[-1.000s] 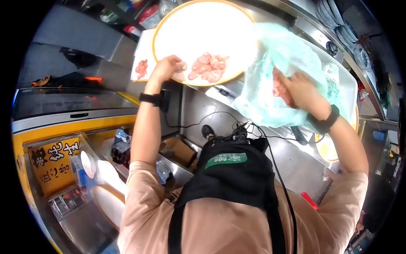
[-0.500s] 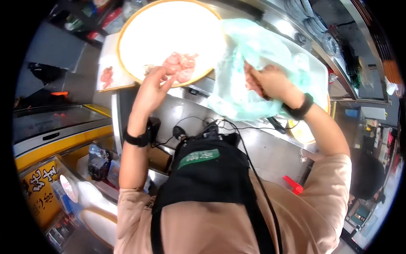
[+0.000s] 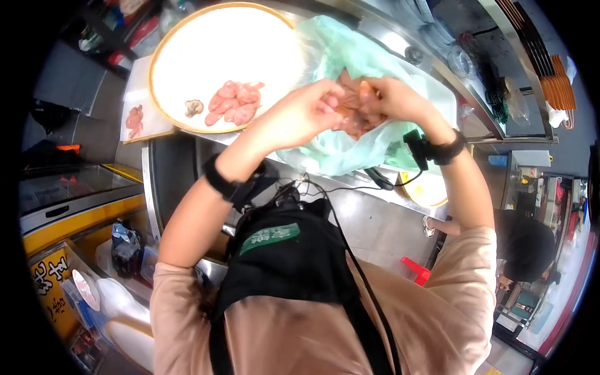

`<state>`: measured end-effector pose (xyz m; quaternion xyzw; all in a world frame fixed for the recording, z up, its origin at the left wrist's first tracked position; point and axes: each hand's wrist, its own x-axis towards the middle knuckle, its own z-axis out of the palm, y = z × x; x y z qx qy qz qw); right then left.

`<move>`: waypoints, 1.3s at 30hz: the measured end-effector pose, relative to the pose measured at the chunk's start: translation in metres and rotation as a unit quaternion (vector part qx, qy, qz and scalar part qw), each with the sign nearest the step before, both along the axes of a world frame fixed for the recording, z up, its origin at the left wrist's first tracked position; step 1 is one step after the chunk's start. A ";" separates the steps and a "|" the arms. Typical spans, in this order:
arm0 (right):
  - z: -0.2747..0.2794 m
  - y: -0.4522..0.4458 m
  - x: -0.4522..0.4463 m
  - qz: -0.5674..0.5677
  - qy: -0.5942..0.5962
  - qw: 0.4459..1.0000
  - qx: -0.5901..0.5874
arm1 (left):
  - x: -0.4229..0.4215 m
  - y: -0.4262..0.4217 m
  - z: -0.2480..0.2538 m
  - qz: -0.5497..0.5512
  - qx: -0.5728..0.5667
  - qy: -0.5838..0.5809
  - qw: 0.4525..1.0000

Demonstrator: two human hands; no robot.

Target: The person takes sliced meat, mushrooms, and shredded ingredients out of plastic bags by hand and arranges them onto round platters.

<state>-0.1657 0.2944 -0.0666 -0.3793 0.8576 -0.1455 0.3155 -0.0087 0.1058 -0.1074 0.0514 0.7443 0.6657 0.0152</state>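
Lump (image 3: 194, 108) lies left of meat (image 3: 234, 103), both in tray (image 3: 219, 56), near edge. Board (image 3: 139, 100) left of tray; bag (image 3: 337, 153) right.

Both hands in close, fingertips facing, small gap. Left arm (image 3: 189, 217) runs up and across the front; left hand (image 3: 300, 115) back up, fingers curled. Right arm (image 3: 473, 195) goes up, angles inward at the wrist; right hand (image 3: 403, 100) has bent fingers pointing left. Fingertips blurred, exact grip unclear.
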 end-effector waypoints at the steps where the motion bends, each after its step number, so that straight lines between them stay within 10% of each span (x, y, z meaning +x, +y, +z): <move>1: -0.006 0.005 -0.003 -0.017 -0.061 0.996 -0.069 | -0.013 0.003 -0.001 -0.020 0.018 -0.035 0.999; 10: 0.023 -0.019 0.024 -0.203 -0.300 0.905 -0.221 | -0.063 0.042 -0.019 -0.054 0.387 -0.060 0.919; 14: 0.013 -0.017 0.013 -0.097 -0.100 0.971 -0.196 | -0.058 0.042 -0.014 0.026 0.441 -0.113 0.890; 30: 0.009 0.034 -0.015 -0.144 -0.166 0.970 -0.102 | -0.020 0.003 -0.013 0.124 0.634 0.080 0.759; 35: -0.014 0.051 -0.036 -0.030 -0.048 0.998 -0.026 | 0.114 -0.101 0.056 0.187 0.303 0.062 0.932; 39: -0.014 0.043 -0.019 0.128 0.027 0.991 0.010 | 0.279 -0.176 0.113 0.422 0.006 -0.007 0.906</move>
